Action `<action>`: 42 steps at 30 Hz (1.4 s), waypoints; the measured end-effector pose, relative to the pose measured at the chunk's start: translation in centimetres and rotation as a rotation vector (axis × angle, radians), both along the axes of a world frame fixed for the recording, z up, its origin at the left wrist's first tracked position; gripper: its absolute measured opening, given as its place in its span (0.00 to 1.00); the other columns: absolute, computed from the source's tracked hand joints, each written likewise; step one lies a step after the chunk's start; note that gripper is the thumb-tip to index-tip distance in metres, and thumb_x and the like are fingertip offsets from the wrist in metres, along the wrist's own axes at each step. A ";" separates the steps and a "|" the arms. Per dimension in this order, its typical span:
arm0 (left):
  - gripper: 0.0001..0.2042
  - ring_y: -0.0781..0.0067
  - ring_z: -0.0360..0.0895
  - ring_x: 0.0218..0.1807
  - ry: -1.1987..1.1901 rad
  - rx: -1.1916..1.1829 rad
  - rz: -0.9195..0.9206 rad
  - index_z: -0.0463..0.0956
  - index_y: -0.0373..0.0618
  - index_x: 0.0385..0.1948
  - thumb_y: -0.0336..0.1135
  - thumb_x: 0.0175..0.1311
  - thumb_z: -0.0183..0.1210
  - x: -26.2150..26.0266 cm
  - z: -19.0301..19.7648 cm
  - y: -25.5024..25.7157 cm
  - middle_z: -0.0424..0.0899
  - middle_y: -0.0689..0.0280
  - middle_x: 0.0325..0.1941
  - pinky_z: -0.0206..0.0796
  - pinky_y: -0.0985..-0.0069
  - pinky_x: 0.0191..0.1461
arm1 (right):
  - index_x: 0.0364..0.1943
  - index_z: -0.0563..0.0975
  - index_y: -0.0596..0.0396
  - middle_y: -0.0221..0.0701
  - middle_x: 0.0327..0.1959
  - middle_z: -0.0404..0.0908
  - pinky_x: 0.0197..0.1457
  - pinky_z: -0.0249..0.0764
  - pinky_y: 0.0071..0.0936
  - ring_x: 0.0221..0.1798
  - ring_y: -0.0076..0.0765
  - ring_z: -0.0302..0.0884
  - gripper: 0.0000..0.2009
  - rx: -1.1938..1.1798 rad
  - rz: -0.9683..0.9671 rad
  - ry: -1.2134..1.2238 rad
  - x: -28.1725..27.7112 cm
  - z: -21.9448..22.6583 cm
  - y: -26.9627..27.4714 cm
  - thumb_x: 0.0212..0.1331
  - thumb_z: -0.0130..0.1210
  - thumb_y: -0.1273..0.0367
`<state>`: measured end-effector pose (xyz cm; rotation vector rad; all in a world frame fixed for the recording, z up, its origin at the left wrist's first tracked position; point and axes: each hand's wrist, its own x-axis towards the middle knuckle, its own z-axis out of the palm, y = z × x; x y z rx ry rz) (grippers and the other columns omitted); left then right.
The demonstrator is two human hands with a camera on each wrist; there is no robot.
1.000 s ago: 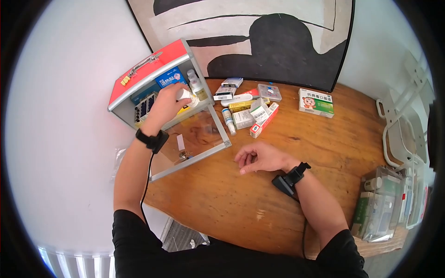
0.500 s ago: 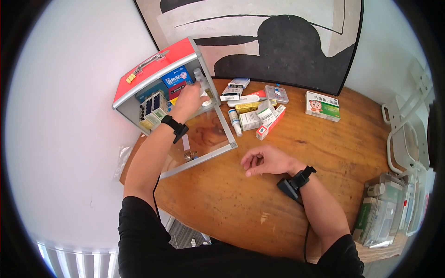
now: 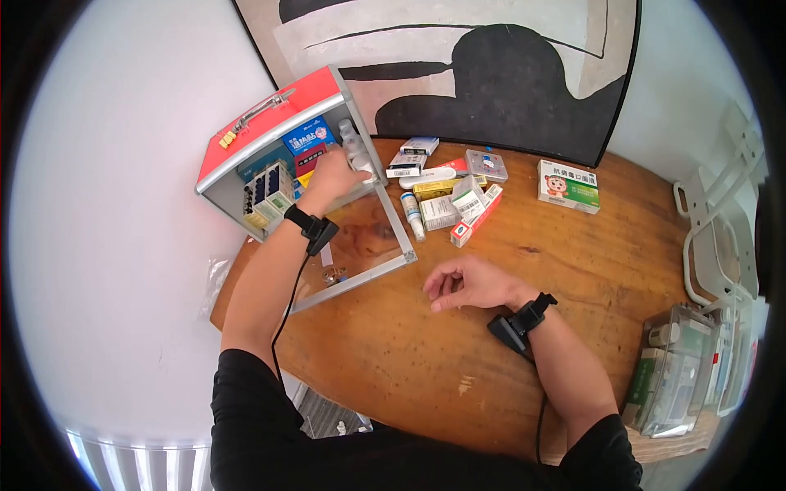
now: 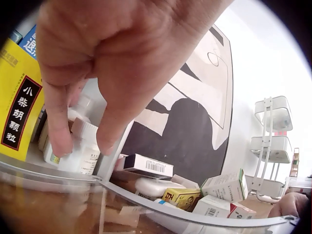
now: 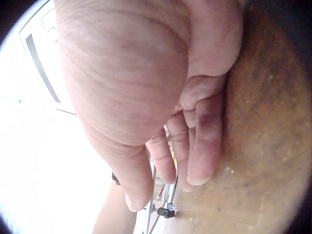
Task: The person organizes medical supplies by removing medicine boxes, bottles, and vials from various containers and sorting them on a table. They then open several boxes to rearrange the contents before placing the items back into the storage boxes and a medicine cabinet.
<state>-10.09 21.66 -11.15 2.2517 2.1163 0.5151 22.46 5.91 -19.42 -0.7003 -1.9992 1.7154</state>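
Observation:
My left hand (image 3: 329, 178) reaches inside the red-topped medicine case (image 3: 278, 109). In the left wrist view, its thumb and a finger pinch a small white bottle (image 4: 87, 158) from both sides, near the case's front rim. Clear bottles (image 3: 350, 137) stand behind it, while a yellow medicine box (image 4: 18, 100) and a blue box (image 3: 308, 135) are beside the hand. My right hand (image 3: 468, 282) rests on the wooden table, fingers loosely curled and holding nothing.
The case's clear door (image 3: 360, 233) lies folded down on the table. Several medicine boxes (image 3: 442, 212), a small spray bottle (image 3: 413, 216) and a clear plastic case (image 3: 486, 165) lie right of it. Farther right are a green-and-white box (image 3: 568, 186) and a clear bin (image 3: 675, 376).
My left hand has carried the white bottle deeper into the case, toward its right side, and lowered it by the clear bottles. My right hand has stayed in place. The head view has shifted slightly.

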 end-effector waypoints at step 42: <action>0.04 0.51 0.88 0.42 0.725 0.102 -1.060 0.87 0.42 0.25 0.32 0.53 0.69 11.1 -0.7 -7.2 0.88 0.55 0.30 0.81 0.59 0.47 | 0.49 0.88 0.56 0.26 0.39 0.90 0.47 0.81 0.24 0.40 0.21 0.84 0.13 -0.003 -0.001 -0.027 -0.1 0.0 0.1 0.64 0.76 0.66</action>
